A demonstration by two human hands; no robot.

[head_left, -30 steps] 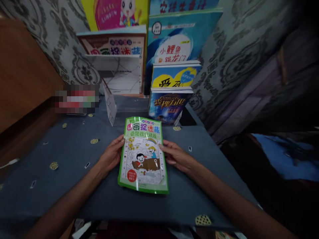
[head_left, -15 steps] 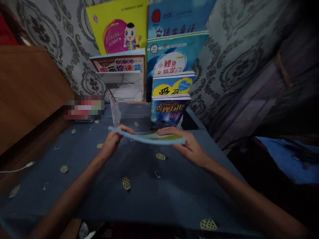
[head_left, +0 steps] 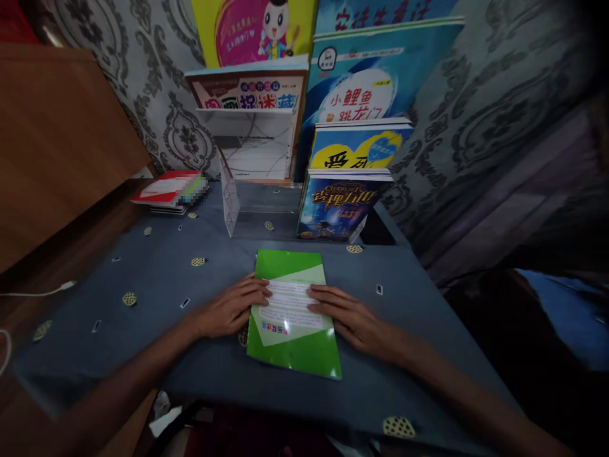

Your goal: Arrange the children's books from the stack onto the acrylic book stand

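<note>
A thin green book (head_left: 297, 353) with a pale panel of print lies back cover up, low over the cloth, its long sides running away from me. My left hand (head_left: 236, 306) holds its left edge, fingers resting on the cover and the thumb out of sight. On the opposite edge, my right hand (head_left: 354, 317) grips it the same way, with fingertips on the white text panel. Just beyond stands a clear book stand (head_left: 230, 206). A dark blue book (head_left: 330, 206) leans in its right side, in front of a yellow-and-blue book (head_left: 328, 156).
Taller teal (head_left: 409, 70) and brown-bordered (head_left: 247, 82) books rise behind, with a yellow one (head_left: 204, 32) at the back. A small stack of books (head_left: 164, 189) sits far left. A black flat object (head_left: 378, 230) lies right of the stand. A white cable (head_left: 47, 292) lies left.
The book was edge-on in both hands, nearer the stand. It has come toward me and turned flat, showing its green back cover. The view has shifted too.
</note>
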